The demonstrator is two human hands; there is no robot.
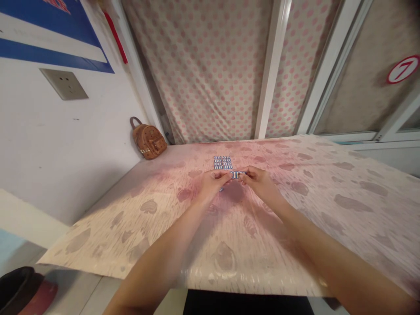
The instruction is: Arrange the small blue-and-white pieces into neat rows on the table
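Note:
Between my fingertips, above the patterned tablecloth (226, 258), is a small flat blue-and-white piece (235, 175). My left hand (215, 180) pinches its left end, and my right hand (255, 176) pinches its right end. Just beyond my hands lies a neat block of similar blue-and-white pieces (222, 162), set in rows on the cloth. Part of another blue piece (221, 190) shows below my left fingers. The print on the pieces is too small to read.
A small brown backpack (150, 140) stands at the table's far left corner by the wall. Behind the table hangs a dotted curtain (210, 70) beside white door frames (272, 65). A wall socket (64, 84) is on the left. A dark and red container (29, 291) sits on the floor at lower left.

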